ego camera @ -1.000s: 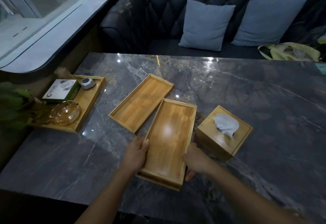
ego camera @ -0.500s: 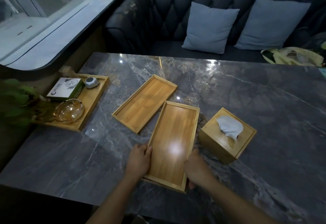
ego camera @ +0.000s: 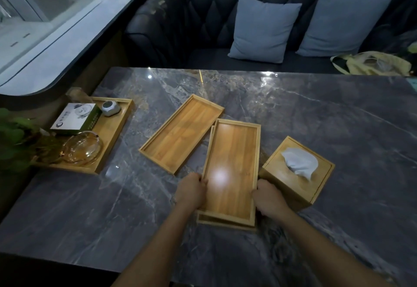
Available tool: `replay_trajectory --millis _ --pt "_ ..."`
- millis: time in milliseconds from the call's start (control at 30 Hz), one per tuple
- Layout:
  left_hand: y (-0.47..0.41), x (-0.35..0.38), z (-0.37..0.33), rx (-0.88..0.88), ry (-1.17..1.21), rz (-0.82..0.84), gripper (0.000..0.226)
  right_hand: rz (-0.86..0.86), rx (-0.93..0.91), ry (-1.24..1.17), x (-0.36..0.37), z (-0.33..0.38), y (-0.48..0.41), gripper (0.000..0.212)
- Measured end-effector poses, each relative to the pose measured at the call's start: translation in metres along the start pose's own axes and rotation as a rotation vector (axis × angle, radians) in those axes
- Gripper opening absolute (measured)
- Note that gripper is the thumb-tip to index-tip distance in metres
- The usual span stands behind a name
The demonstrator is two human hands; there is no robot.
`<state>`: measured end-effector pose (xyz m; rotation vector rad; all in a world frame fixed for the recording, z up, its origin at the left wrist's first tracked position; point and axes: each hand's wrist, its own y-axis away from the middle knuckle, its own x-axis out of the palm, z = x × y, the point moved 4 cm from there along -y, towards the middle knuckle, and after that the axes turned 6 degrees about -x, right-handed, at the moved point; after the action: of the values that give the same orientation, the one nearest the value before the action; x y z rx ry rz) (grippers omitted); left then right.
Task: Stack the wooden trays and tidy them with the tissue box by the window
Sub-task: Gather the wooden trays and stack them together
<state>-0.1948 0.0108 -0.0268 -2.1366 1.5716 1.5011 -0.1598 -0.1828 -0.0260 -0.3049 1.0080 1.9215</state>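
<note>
Both my hands hold a wooden tray (ego camera: pixel 232 164) near the table's front: my left hand (ego camera: pixel 191 190) grips its left rim, my right hand (ego camera: pixel 268 198) its right rim. Under it the edge of a second tray (ego camera: pixel 223 223) shows along the near end and at the far left corner. A third, empty wooden tray (ego camera: pixel 180 133) lies slanted on the table just to the left, its corner close to the held tray. The wooden tissue box (ego camera: pixel 293 180), with a white tissue sticking out, stands right beside my right hand.
At the table's left edge by the window (ego camera: pixel 45 15), a larger wooden tray (ego camera: pixel 112 137) carries a green-and-white box (ego camera: pixel 75 118), a small grey device (ego camera: pixel 110 108) and a glass bowl (ego camera: pixel 82 148). A plant (ego camera: pixel 13 137) is far left. A dark sofa (ego camera: pixel 203 27) with two cushions stands behind.
The tray in my hands has turned more square to me and shifted off the one beneath, whose edge now shows. The view has also moved a little closer.
</note>
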Motion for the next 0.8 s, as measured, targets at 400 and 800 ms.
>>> replay_trajectory --millis 400,800 --pt "0.015 0.002 -0.014 0.218 0.141 0.102 0.030 -0.013 -0.094 0.049 -0.025 -0.020 -0.027 0.026" --pt "0.037 0.023 0.014 0.548 -0.183 0.242 0.035 -0.002 -0.367 0.026 -0.019 -0.039 0.007 0.069"
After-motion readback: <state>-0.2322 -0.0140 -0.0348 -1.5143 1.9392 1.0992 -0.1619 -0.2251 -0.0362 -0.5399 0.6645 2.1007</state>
